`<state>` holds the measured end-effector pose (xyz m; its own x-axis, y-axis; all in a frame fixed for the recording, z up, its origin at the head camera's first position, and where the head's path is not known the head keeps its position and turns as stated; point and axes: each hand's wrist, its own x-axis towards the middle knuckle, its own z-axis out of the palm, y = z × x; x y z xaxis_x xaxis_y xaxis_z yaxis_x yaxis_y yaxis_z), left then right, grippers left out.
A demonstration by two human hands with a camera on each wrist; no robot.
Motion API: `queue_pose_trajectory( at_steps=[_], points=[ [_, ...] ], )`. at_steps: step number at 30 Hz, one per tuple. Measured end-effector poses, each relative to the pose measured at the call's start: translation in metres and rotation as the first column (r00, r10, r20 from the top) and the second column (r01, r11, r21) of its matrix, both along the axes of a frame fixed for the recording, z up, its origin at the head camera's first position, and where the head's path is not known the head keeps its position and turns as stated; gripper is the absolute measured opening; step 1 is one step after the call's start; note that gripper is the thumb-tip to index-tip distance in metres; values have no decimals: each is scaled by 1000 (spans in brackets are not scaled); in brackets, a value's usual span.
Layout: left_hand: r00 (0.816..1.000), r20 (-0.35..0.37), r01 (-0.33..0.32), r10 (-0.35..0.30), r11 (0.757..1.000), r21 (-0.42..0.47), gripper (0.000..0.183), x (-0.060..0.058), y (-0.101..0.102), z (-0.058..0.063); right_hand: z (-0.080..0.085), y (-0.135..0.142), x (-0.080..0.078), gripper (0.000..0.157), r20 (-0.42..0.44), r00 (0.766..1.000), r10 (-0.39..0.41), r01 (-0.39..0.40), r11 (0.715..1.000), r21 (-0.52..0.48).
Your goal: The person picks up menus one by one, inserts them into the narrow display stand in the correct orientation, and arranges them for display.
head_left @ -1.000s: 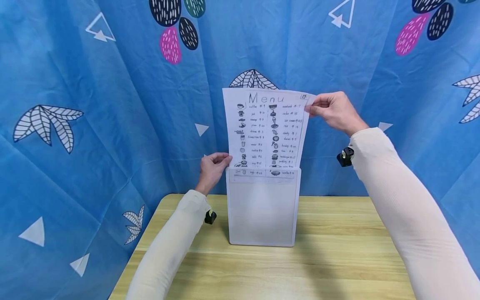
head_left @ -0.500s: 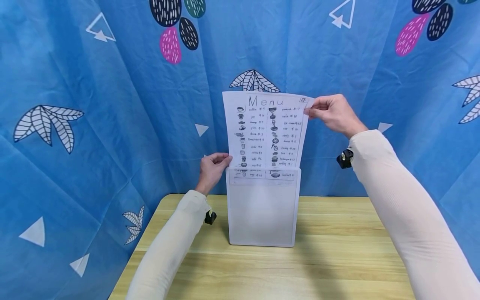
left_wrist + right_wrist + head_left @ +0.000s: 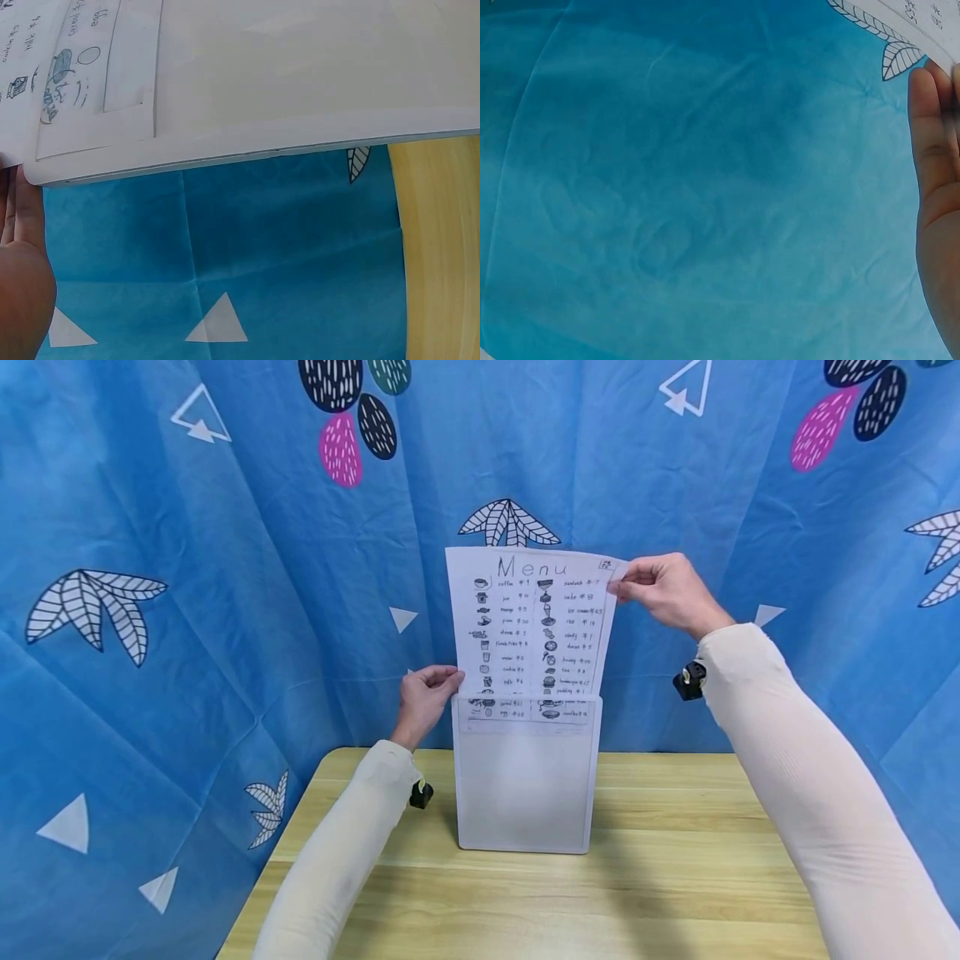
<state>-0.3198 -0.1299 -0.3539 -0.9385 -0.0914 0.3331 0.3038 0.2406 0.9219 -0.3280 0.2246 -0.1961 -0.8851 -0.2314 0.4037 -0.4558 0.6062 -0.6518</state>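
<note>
A paper menu (image 3: 536, 618), handwritten with small food drawings and prices, stands with its lower strip inside a white-framed document sleeve (image 3: 525, 793). The sleeve is upright on the table, its lower part showing plain white. My left hand (image 3: 425, 700) pinches the sleeve's upper left corner, beside the paper's left edge; in the left wrist view the fingers (image 3: 28, 214) meet that corner. Higher up, my right hand (image 3: 671, 592) pinches the menu's top right corner between thumb and fingers. In the right wrist view only a corner of the menu (image 3: 934, 26) shows above the hand.
The light wooden table (image 3: 690, 843) extends around the sleeve, with its back edge just behind it. A blue patterned curtain (image 3: 375, 593) hangs behind and at the left. A small black camera is strapped to each wrist.
My right hand has come down a little, and the menu has slid slightly deeper into the sleeve; more printed lines now show behind its front. The left hand and the sleeve have stayed put.
</note>
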Motion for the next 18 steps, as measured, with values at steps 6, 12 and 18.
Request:
queue_pose_trajectory(
  at_steps=[6,12,18],
  points=[
    [1000,7,0,0,1000,6,22,1,1,0,-1,0,0,25,22,1000,3,-2,1000,-25],
    [999,17,-30,31,999,-24,22,1,3,3,0,3,3,35,38,999,-21,24,996,-83],
    [998,-14,-65,65,998,-7,25,-2,8,12,3,1,3,35,36,999,-21,25,995,-95]
  ],
)
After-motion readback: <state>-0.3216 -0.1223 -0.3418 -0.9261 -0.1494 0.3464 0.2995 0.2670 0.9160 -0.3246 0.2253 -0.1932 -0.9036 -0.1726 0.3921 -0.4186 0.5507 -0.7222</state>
